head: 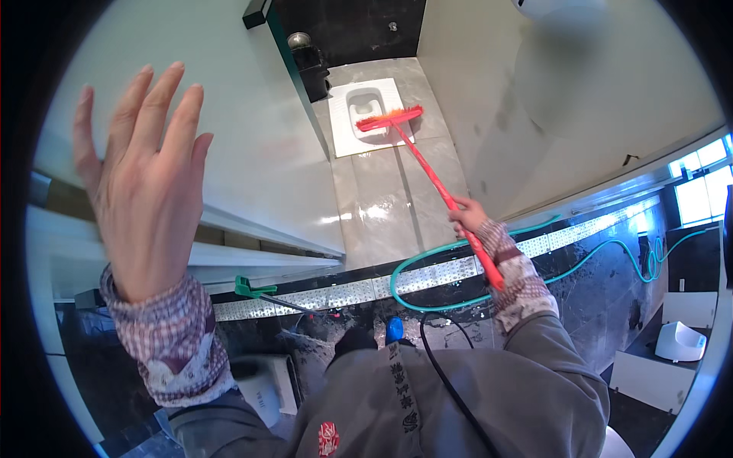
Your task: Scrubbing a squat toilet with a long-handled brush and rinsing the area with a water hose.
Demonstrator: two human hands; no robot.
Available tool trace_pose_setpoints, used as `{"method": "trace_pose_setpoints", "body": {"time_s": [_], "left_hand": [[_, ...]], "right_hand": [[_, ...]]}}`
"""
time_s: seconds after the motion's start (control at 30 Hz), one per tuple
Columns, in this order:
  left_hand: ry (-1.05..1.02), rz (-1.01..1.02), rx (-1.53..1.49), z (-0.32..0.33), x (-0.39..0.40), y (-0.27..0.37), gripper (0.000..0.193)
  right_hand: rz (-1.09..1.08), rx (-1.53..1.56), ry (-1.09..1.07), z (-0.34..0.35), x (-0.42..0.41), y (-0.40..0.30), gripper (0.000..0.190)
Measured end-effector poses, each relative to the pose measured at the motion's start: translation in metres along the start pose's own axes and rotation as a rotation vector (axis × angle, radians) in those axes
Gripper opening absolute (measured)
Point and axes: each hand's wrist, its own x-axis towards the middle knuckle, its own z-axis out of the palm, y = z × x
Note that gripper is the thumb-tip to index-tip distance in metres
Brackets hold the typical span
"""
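Note:
My right hand (468,216) grips the red handle of a long broom (426,166). The broom's red head with orange-red bristles is at the far end, over a white squat toilet (338,129) set in the stall floor; whether it touches the pan I cannot tell. My left hand (148,172) is raised with its fingers spread and holds nothing. Behind it in the view is the pale stall door (246,143), which stands ajar; I cannot tell whether the palm touches it. Checked sleeve covers are on both my forearms.
A black bin (311,71) stands beside the toilet. A pale partition (492,114) bounds the stall's right. A teal hose (401,303) loops across the sill and runs right. A green-headed tool (246,288) lies near the door's foot. The tiled floor (372,212) looks wet.

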Motion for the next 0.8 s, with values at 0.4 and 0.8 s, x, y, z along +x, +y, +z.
{"method": "trace_pose_setpoints", "body": {"time_s": [0.4,0.8], "left_hand": [[0.030,-0.137,-0.080,-0.022,0.019,0.004,0.028],[0.443,-0.637,-1.014,0.171,0.224,0.085,0.024]], "right_hand": [[0.202,0.078,-0.009,-0.076,-0.139,0.039,0.053],[0.148,0.020,0.002,-0.056,0.086,-0.077,0.054]]}}
